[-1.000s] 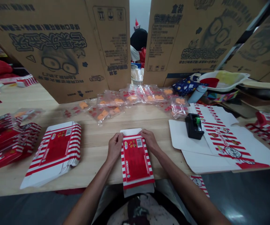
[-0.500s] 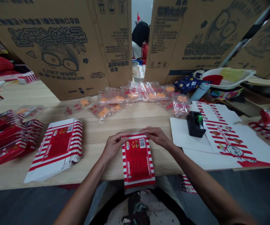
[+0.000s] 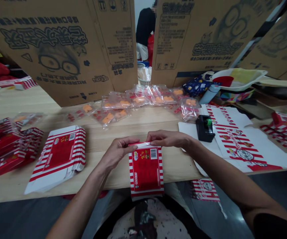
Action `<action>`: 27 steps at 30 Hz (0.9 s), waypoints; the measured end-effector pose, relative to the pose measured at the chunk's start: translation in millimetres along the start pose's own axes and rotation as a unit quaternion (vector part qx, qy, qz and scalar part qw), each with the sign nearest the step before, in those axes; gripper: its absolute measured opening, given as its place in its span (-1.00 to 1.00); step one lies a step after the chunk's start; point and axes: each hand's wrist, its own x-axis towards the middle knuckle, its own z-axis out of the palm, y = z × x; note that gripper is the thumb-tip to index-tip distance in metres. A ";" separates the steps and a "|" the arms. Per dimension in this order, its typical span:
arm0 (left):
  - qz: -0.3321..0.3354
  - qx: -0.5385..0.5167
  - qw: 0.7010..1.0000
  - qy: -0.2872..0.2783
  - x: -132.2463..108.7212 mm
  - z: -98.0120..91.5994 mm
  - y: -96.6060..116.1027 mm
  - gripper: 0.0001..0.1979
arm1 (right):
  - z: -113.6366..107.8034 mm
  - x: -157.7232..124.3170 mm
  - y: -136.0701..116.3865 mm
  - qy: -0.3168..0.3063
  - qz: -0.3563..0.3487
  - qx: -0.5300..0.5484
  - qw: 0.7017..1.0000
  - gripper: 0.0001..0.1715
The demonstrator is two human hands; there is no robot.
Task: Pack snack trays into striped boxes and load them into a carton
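A red-and-white striped carton (image 3: 145, 171) lies lengthwise at the near edge of the wooden table (image 3: 138, 127), overhanging toward my lap. My left hand (image 3: 120, 151) pinches the left end of its folded top flap. My right hand (image 3: 167, 138) presses fingers together on the right part of the same flap. Both hands are closed on the carton's far end.
A stack of flat striped cartons (image 3: 60, 154) lies to the left, with filled red boxes (image 3: 1, 152) beyond. Clear bags of orange snacks (image 3: 136, 103) line the back. A black tape dispenser (image 3: 204, 127) sits on printed sheets (image 3: 235, 142). Large cardboard boxes (image 3: 58, 49) wall the rear; a person (image 3: 143, 30) stands behind.
The white top flap that stood open has been folded down onto the carton. Both hands moved inward onto the flap's edge, and the carton's far end has lifted slightly.
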 end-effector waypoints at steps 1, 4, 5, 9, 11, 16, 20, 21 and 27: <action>0.000 0.003 1.000 -0.005 -0.7 0.2 1.5 -0.55 | 2.3 1.2 0.2 0.006 -0.001 0.001 1.000 -0.55; 0.006 0.005 1.000 -0.014 -0.8 2.5 5.4 -0.57 | 5.7 5.3 2.2 0.051 0.005 0.003 0.999 -0.57; 0.010 0.005 1.000 -0.015 -0.4 3.3 6.5 -0.56 | 5.2 6.3 2.1 0.060 0.011 0.005 0.998 -0.57; 0.013 0.015 0.999 -0.031 0.5 3.1 7.3 -0.53 | 2.8 6.5 -3.3 0.058 0.044 0.023 0.997 -0.60; 0.020 0.033 0.999 -0.038 -0.2 0.5 3.7 -0.56 | 5.7 3.0 -7.1 0.086 0.050 0.006 0.995 -0.67; 0.108 0.128 0.985 -0.045 -7.5 -9.5 -12.7 -0.60 | 17.9 -14.7 -4.1 0.081 0.011 -0.086 0.993 -0.51; 0.234 0.244 0.940 -0.054 -13.6 -16.4 -20.6 -0.63 | 27.5 -22.9 11.4 0.052 -0.022 -0.110 0.992 -0.41; 0.259 0.265 0.927 -0.056 -14.4 -17.7 -21.6 -0.64 | 31.9 -23.1 14.7 0.074 -0.046 -0.128 0.988 -0.44; 0.299 0.302 0.903 -0.060 -21.6 -23.4 -32.4 -0.69 | 72.9 -25.3 28.0 0.274 -0.128 -0.277 0.912 -0.76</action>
